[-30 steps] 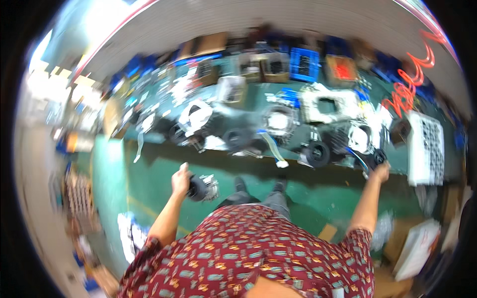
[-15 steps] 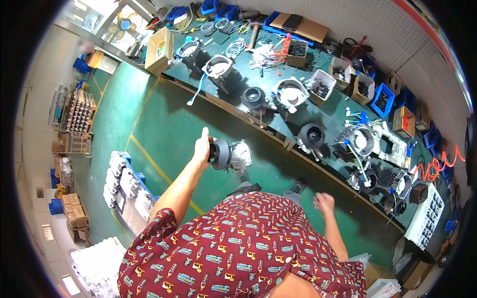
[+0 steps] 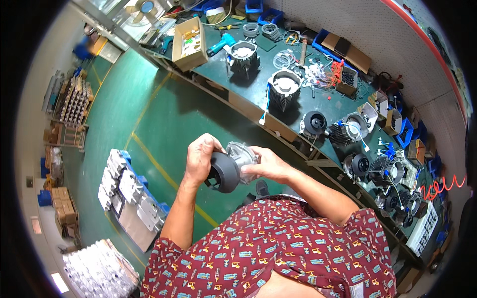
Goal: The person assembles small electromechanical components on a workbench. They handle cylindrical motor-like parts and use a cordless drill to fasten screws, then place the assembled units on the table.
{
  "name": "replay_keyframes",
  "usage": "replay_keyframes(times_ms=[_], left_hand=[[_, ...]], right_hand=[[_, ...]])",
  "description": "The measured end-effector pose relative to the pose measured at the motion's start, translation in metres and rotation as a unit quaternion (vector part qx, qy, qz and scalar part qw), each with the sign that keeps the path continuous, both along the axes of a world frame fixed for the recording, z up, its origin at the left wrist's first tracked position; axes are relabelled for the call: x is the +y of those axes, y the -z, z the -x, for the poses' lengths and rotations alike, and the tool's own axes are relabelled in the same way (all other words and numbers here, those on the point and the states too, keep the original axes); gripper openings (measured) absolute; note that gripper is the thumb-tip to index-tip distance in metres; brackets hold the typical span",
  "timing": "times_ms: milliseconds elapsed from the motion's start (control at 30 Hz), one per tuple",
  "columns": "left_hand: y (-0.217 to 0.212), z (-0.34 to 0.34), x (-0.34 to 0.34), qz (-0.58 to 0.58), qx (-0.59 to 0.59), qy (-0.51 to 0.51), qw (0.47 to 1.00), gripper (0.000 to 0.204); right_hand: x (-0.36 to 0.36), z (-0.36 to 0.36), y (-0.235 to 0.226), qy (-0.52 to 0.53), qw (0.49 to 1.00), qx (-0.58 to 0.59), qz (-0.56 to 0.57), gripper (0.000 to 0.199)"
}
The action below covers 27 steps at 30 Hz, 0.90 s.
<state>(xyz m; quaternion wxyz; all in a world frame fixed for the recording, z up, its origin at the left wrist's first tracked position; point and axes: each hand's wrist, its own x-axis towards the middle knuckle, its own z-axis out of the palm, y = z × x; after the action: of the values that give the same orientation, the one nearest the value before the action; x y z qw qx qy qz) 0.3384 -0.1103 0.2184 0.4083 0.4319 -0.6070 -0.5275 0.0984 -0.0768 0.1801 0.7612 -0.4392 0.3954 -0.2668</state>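
Brought right hand (image 3: 270, 166) across since the earlier frame — empty and apart then, now at the silver-grey cast-metal housing (image 3: 242, 154). Closed partway around its right side: thumb on the near face, most fingers hidden behind. Kept left hand (image 3: 201, 158) curled at the upper left of the black round plastic fan wheel (image 3: 227, 173), gripping the rim; exact fingertip contact hidden, cannot tell.

Held up over the green painted floor (image 3: 164, 126), clear of the worktop (image 3: 340, 104): fan wheel and housing, end to end. Joined or merely pressed together — cannot tell.

Key relation: common axis running roughly left to right, from hand to hand, tipped upward at the right. Open side of wheel facing left; housing at the right end. Nearer to wheel: left hand. Nearer to housing: right hand.

Seen beyond, well apart: another dark fan wheel (image 3: 315, 121), a finned grey metal body (image 3: 284, 97).
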Motion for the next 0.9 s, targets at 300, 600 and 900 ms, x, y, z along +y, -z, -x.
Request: replay_keyframes(times_ms=[300,600,900], left_hand=[[-0.02,-0.026,-0.095,0.032,-0.012,-0.118,0.992,0.105],[-0.025,0.014,-0.176,-0.148,0.136,-0.07,0.977,0.087],[-0.025,-0.046,-0.357,-0.065,0.075,0.138,0.985,0.062]], right_hand=[[-0.12,-0.016,0.008,0.194,0.971,-0.111,0.083,0.038],[-0.209,-0.054,0.02,0.318,0.919,-0.229,0.03,0.061],[-0.29,-0.057,-0.002,0.333,0.911,-0.228,0.084,0.072]])
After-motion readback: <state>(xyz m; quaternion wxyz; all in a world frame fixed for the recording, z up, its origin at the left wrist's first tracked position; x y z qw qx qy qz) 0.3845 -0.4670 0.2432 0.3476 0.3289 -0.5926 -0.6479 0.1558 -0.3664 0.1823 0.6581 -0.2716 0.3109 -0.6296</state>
